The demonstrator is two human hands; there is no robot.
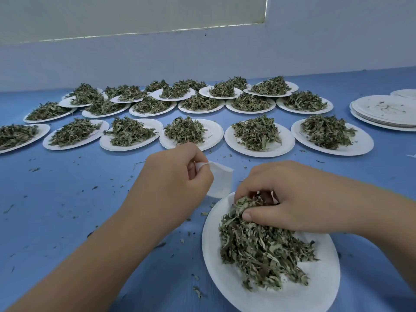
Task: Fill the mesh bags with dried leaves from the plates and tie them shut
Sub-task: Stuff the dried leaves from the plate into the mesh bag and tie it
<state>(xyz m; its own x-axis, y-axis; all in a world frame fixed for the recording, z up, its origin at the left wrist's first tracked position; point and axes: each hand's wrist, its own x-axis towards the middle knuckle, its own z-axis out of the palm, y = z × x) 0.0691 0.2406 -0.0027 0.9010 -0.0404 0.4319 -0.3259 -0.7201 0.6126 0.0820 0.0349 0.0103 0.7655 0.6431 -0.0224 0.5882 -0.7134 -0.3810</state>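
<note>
My left hand pinched the bag by its top edge; my right hand clutched leaves on the near plate.

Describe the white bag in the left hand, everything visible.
The mesh bag is small, white, of soft fine fabric, flat and seemingly empty. The left hand pinches one end, holding it over the blue table, lower edge at the far rim of the near plate; contact there is unclear. No tie shows.
</note>
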